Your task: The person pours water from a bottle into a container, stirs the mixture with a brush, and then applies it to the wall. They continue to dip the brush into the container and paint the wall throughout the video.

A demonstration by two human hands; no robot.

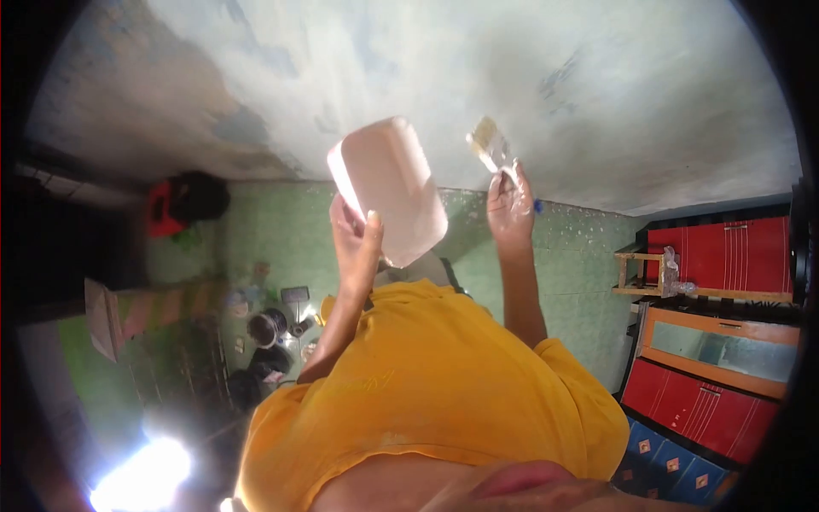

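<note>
My left hand (351,235) grips a pale rectangular plastic tub (388,183) by its near left side, thumb on the face toward me. The tub is tilted, and its inside looks whitish. To the right, my right hand (511,209) is closed around the handle of a paintbrush (492,147). Its bristles point up toward the wall and carry whitish paint. White smears show on the fingers of that hand. Ahead of both hands stretches a wall (597,102) with patchy white and grey paint.
Pale specks dot the green tiled floor (572,247). Red cabinets (699,410) and a small wooden stool (638,271) stand at right. A dark and red object (183,205) sits at left, near a bucket (267,328) and other clutter. Bright light enters lower left.
</note>
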